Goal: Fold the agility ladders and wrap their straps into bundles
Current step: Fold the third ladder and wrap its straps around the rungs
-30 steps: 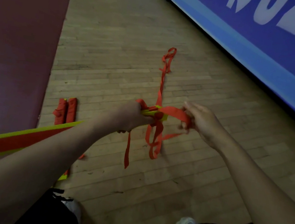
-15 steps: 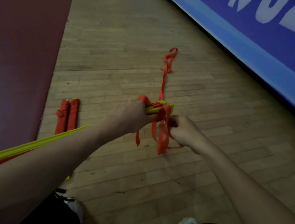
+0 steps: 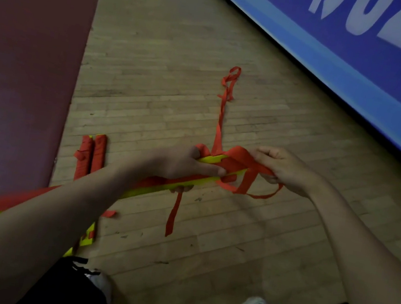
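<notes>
Underfoot, wood floor (image 3: 168, 83) w/ ladder bundle (image 3: 98, 153), maroon mat (image 3: 28, 50).

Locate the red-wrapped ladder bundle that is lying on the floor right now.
In the head view, the red-wrapped bundle lies on the wooden floor at left, alongside the edge of the dark red mat and left of the left hand.

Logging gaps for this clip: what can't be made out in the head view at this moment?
- Flat yellow-green ladder rungs: the near end runs off the left edge, and the left hand gripping them covers the middle.
- Red fabric strap: the number of turns is hidden under both hands; the right hand pinches it.
- White lettering on the blue banner: cut off by the top edge.
</notes>
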